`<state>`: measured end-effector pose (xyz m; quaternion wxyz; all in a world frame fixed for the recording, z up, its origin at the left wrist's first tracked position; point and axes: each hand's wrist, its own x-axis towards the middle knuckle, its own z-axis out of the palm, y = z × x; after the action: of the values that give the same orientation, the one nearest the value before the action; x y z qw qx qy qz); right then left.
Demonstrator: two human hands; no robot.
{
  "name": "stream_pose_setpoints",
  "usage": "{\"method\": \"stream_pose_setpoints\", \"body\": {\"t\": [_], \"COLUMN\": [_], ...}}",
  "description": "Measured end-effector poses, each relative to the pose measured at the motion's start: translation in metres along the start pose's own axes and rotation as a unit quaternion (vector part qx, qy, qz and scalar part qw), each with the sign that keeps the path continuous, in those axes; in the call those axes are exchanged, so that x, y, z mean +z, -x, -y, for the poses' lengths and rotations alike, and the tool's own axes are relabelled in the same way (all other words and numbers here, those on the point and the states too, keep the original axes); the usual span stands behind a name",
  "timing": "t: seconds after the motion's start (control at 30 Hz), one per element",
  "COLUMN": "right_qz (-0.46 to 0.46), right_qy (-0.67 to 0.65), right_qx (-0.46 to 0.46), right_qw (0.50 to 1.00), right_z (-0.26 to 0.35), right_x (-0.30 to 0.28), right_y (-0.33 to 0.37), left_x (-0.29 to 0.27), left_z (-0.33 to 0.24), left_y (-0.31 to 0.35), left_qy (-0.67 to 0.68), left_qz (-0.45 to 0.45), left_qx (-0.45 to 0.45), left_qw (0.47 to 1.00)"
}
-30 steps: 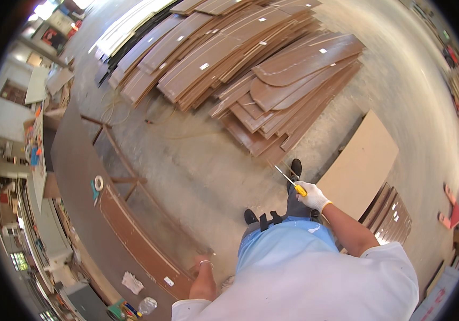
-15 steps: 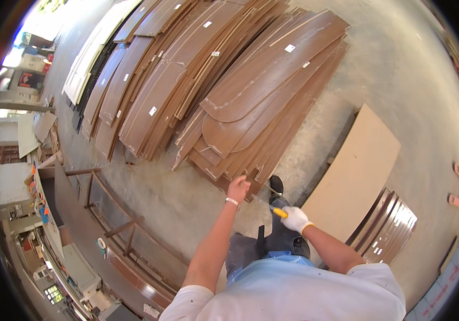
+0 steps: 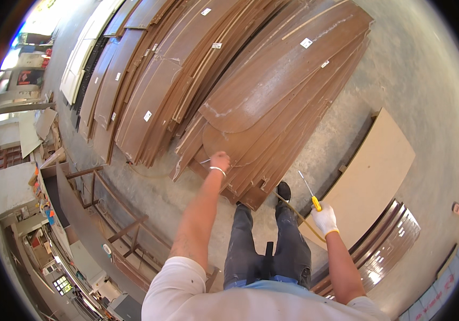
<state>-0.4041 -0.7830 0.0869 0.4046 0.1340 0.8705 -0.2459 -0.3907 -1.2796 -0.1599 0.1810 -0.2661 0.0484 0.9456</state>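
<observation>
We see the right hand [image 3: 325, 218], in a white glove, at four o'clock from the middle of the view. Its fingers are closed round the yellow handle of a screwdriver [image 3: 316, 203]. The metal shaft points to eleven o'clock, and its tip appears over the grey floor [image 3: 341, 131], near the side edge of the pile of brown panels [image 3: 288, 85] but apart from it. The bare left hand [image 3: 220, 161], with a white band [image 3: 217, 170] at the wrist, is close to the middle, over the lower end of this pile. Its fingers look bent; beside them we notice a thin pale streak, and we cannot tell whether they hold something or touch the panels.

The pile spreads toward twelve and one o'clock, and its edges are uneven: rounded and square ends step out one past another. At three o'clock lies a beige board [image 3: 371, 174]. Between its long edge and the pile we have a strip of floor, which becomes wider toward two o'clock. A yellowish hose [image 3: 308, 223] crosses the lower part, from near a black shoe [image 3: 284, 191] to beside the right wrist. At eight o'clock we find a brown frame [image 3: 128, 228] along the dark bench [image 3: 82, 211].
</observation>
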Motion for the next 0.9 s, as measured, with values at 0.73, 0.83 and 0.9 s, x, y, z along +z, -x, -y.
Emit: {"method": "stream_pose_setpoints", "body": {"t": [0.73,0.83,0.9], "right_qz": [-0.121,-0.095,-0.11], "right_qy": [-0.054,0.022,0.058], "right_qx": [0.118,0.101,0.05], "right_qw": [0.984,0.99,0.991], "right_z": [0.091,0.1,0.107], "right_x": [0.125,0.132,0.138], "right_y": [0.052,0.063,0.067], "left_x": [0.062,0.048,0.022], "left_z": [-0.161,-0.15,-0.136], "left_y": [-0.062,-0.024,0.011], "left_qy": [-0.403,-0.398,-0.339], "left_qz": [-0.348,-0.422,-0.471], "left_qx": [0.211,0.199,0.213], "left_qw": [0.82,0.79,0.786]}}
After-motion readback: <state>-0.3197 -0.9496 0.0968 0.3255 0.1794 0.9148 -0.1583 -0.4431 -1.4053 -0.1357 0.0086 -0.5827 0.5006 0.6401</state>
